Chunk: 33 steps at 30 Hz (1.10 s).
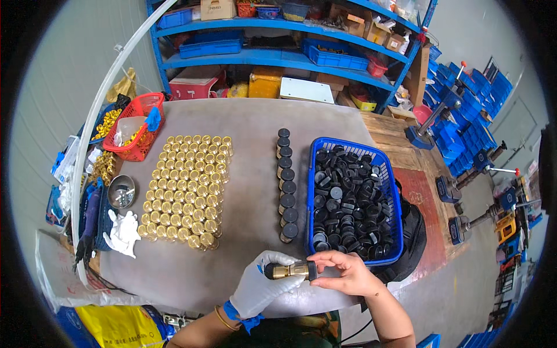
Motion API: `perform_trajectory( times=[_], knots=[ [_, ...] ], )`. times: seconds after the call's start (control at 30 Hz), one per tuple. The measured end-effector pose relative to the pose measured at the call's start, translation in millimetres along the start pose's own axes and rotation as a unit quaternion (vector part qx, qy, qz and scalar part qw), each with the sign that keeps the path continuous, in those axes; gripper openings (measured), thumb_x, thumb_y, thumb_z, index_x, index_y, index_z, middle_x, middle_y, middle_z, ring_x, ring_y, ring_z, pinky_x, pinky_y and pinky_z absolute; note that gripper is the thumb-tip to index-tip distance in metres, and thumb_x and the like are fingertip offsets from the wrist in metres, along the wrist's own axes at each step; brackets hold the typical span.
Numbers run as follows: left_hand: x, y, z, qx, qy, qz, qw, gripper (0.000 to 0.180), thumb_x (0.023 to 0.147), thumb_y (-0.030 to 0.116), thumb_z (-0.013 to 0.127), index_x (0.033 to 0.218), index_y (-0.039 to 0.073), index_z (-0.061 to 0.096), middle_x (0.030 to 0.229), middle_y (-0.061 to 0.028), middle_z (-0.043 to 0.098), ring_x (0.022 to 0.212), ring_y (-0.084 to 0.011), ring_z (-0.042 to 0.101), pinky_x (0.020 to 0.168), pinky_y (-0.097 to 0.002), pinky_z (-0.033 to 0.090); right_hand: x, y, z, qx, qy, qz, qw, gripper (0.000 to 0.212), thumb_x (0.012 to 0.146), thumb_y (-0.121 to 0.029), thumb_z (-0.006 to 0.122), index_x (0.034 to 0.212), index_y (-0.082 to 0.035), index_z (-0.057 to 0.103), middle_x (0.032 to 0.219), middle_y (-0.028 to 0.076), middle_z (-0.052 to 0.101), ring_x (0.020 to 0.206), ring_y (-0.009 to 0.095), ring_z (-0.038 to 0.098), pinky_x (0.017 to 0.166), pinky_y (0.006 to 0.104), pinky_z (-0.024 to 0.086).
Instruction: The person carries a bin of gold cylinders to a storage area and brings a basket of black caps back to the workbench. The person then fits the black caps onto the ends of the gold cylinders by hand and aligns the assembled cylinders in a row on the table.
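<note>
My left hand [253,292], in a white glove with blue at the cuff, is wrapped round a brass cylinder [293,269] lying sideways over the table's near edge. A black end shows at the cylinder's left. At its right end, the thumb and fingers of my bare right hand [351,276] pinch a black cap [312,270] against the brass. Whether the cap is fully seated cannot be seen. Just beyond my hands, a column of black-capped cylinders [288,200] stands upright. Right of it, a blue basket [398,232] holds many loose black caps [348,200].
Rows of brass cylinders [184,188] stand on the grey table [249,151]. To their left are a metal bowl [122,191], a white glove [123,233] and a red basket [152,103]. Blue shelves [249,56] stand behind; lever presses [426,133] line the right edge.
</note>
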<state>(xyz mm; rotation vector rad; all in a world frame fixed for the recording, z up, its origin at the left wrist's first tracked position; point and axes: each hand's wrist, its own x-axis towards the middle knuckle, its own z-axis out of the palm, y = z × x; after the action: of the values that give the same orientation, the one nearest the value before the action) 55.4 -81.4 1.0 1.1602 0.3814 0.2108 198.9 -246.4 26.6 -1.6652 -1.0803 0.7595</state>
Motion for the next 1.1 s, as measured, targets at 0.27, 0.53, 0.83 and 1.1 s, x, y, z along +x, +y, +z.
perform_trajectory(
  times=[0.27,0.53,0.83,1.1],
  knots=[
    [-6.8,11.0,2.4,-0.005,0.031,-0.116,0.993,0.037,0.08,0.01,0.076,0.109,0.002,0.056,0.102,-0.0059,0.063,0.092,-0.0109,0.061,0.081,-0.0262,0.051,0.6,-14.5,3.5,-0.107,-0.008,-0.115,0.988,0.04,0.079,-0.013,0.076,0.115,-0.006,0.061,0.11,0.011,0.066,0.101,0.025,0.063,0.086,0.0356,0.052],
    [-8.6,14.1,10.2,0.108,0.013,0.013,0.994,0.039,0.081,0.011,0.076,0.112,0.002,0.056,0.1,-0.0047,0.063,0.091,-0.01,0.062,0.079,-0.0256,0.052,-11.6,-22.1,4.3,-0.117,0.006,-0.024,0.993,0.044,0.074,-0.015,0.08,0.114,-0.006,0.063,0.105,0.01,0.067,0.098,0.025,0.064,0.085,0.0338,0.051],
    [-9.8,10.8,11.9,0.074,0.014,-0.002,0.997,0.04,0.08,0.011,0.076,0.113,0.002,0.055,0.098,-0.0059,0.064,0.084,-0.0104,0.063,0.072,-0.025,0.053,-9.8,-21.1,0.1,-0.189,0.035,-0.144,0.971,0.046,0.07,-0.017,0.082,0.11,-0.004,0.064,0.103,0.01,0.068,0.094,0.028,0.064,0.083,0.0353,0.05],
    [-11.9,18.0,12.4,0.016,0.01,-0.076,0.997,0.036,0.08,0.01,0.075,0.11,0.002,0.056,0.097,-0.0064,0.063,0.08,-0.0106,0.062,0.069,-0.025,0.053,-11.5,-25.6,-0.8,-0.18,0.027,-0.223,0.958,0.044,0.073,-0.017,0.079,0.114,-0.006,0.063,0.104,0.012,0.066,0.096,0.027,0.063,0.082,0.0362,0.05]
  ],
)
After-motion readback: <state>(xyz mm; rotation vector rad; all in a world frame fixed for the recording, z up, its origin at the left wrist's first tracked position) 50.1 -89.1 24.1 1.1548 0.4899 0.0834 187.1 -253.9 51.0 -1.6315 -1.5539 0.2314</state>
